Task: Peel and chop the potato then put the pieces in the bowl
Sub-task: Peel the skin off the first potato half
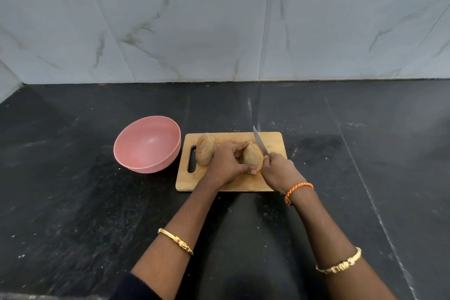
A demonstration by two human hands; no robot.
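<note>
Your left hand (225, 162) is curled over the potato (252, 159) on the board (233, 184), fingers arched on top and thumb at the near end, which pins it so it cannot roll under the blade. Your right hand (277, 169) is wrapped round the handle of the knife (260, 141), the blade angling up and away with its edge against the potato's right side; the skin looks lifted in a thin edge there, so you seem to be peeling or starting a first cut. A second potato (205, 150) lies unpeeled at the board's left end, beside your left hand. The bowl (121, 153) sits just left of the board, holding nothing, close enough to receive pieces.
</note>
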